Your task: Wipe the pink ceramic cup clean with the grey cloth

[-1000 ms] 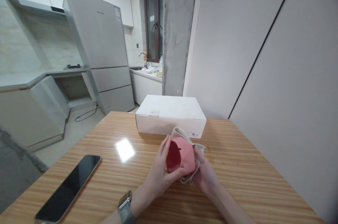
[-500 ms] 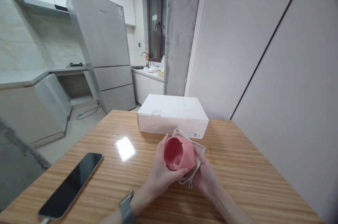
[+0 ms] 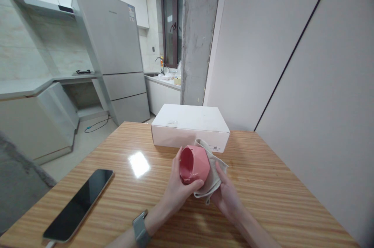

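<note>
A pink faceted pot, cup-like and hollow, is tilted with its round opening toward the left. My left hand grips it by the rim side, thumb along the lower front and fingers behind. Against the pot's right side lies a light grey cloth, bunched up. My right hand holds that cloth, thumb on top; its other fingers are mostly hidden under the fabric. Both hands are above the wooden table, in front of a white box.
The white box stands at the table's far edge, just behind the pot. On the left of the wooden table lies a black phone with a cable plugged in. A fridge and kitchen counter are beyond.
The pot has shifted slightly left and turned, showing more of its outer side. More of the cloth now shows between the pot and my right hand.
</note>
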Tool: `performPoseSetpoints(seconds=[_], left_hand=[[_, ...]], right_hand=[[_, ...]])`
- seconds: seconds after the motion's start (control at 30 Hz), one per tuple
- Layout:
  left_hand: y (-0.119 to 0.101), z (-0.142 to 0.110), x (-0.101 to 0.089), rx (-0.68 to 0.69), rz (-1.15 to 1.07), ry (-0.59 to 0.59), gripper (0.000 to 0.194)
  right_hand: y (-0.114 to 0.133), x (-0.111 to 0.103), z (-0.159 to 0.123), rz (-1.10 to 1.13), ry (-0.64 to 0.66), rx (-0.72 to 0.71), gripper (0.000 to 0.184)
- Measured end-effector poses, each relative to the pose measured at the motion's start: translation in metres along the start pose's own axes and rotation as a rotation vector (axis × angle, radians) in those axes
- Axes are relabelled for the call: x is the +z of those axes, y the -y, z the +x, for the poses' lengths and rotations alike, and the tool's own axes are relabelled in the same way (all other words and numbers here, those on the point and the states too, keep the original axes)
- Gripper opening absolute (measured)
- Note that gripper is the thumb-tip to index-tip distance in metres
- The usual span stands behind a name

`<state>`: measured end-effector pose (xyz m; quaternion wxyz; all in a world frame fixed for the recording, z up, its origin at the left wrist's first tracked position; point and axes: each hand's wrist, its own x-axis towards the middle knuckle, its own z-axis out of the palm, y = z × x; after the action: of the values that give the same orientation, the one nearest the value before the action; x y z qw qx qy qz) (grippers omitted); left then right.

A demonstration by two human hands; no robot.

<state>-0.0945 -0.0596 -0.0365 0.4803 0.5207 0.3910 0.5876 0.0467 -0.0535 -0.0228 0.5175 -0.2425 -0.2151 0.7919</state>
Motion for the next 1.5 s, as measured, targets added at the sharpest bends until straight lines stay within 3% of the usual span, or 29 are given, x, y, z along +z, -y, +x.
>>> performPoseSetpoints(seconds=[0.13, 0.3, 0.43, 0.57, 0.67, 0.77, 0.87, 1.0, 1.17, 1.23, 1.37, 1.5], left_hand=[[0.001, -0.001, 0.003, -0.011, 0.016, -0.013, 0.096], [-0.002, 0.003, -0.007, 0.184, 0.333, -0.052, 0.104], [-0.011, 0.005, -0.015, 0.349, 0.47, -0.023, 0.105], [-0.016, 0.006, -0.018, 0.483, 0.558, -0.043, 0.097], [-0.014, 0.006, -0.02, 0.444, 0.567, -0.053, 0.095], [-0.011, 0.006, -0.023, 0.317, 0.508, -0.025, 0.099], [-0.011, 0.006, -0.024, 0.219, 0.451, 0.005, 0.101], [-0.012, 0.006, -0.02, 0.176, 0.436, 0.028, 0.102], [-0.016, 0.007, 0.002, 0.165, 0.376, 0.039, 0.101], [-0.019, 0.007, 0.016, 0.175, 0.345, 0.053, 0.102], [-0.022, 0.008, 0.046, 0.188, 0.304, 0.151, 0.103], [-0.016, 0.015, 0.074, 0.216, 0.373, 0.208, 0.106]], right_hand=[[0.006, 0.001, -0.001, 0.049, -0.015, -0.011, 0.034], [0.013, -0.001, -0.003, 0.015, -0.074, 0.005, 0.033], [0.022, -0.004, -0.007, -0.037, -0.117, 0.038, 0.033], [0.036, -0.014, -0.015, -0.096, -0.225, -0.03, 0.031], [0.053, -0.031, -0.03, -0.162, -0.352, -0.114, 0.031], [0.076, -0.051, -0.054, -0.161, -0.514, -0.197, 0.037], [0.096, -0.072, -0.082, -0.129, -0.506, -0.112, 0.039], [0.106, -0.101, -0.113, -0.183, -0.431, 0.237, 0.031], [0.106, -0.118, -0.128, -0.462, -0.506, 0.343, 0.034], [0.109, -0.118, -0.127, -0.707, -0.515, 0.255, 0.039], [0.115, -0.122, -0.119, -1.336, -0.465, -0.153, 0.044], [0.114, -0.143, -0.111, -1.596, -0.525, -0.354, 0.049]])
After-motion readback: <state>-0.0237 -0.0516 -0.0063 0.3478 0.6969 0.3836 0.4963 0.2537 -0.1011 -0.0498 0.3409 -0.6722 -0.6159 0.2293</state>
